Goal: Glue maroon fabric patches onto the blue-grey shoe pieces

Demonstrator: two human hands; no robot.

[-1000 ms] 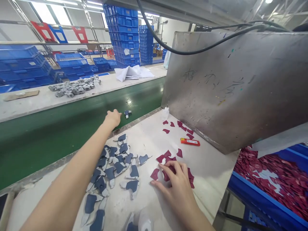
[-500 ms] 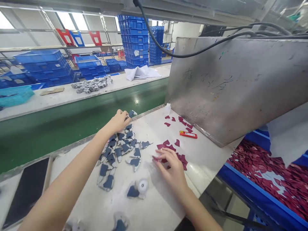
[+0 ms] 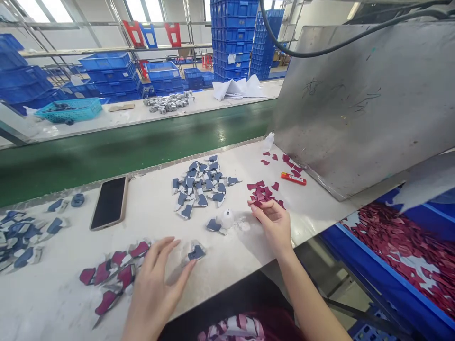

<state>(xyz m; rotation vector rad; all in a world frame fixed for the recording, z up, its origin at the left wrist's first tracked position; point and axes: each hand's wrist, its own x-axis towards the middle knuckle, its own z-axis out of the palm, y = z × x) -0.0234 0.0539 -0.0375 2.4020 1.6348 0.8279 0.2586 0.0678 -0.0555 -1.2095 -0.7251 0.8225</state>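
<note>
My left hand (image 3: 158, 279) is open above the near part of the table, its thumb tip at the edge of a small white piece with a blue-grey face (image 3: 196, 251). My right hand (image 3: 275, 225) is closed in a pinch on a small dark red cut piece (image 3: 256, 204), at the near side of a loose heap of similar red pieces (image 3: 262, 192). Between the hands, a small white bottle (image 3: 227, 219) with a thin tip stands against another blue-faced piece (image 3: 213, 225). Beyond it lies a pile of blue-faced pieces (image 3: 201, 184).
Red-faced pieces (image 3: 103, 272) lie left of my left hand, and more blue-faced ones (image 3: 21, 234) at far left. A phone (image 3: 109, 201) and a red lighter-like stick (image 3: 293, 178) rest on the table. A metal panel (image 3: 355, 104) and a blue bin (image 3: 401, 255) of red scraps are at right.
My left hand has come back from the far pile toward me, to a blue-faced piece. My right hand now pinches a red piece. The view has shifted, showing more of the table's left.
</note>
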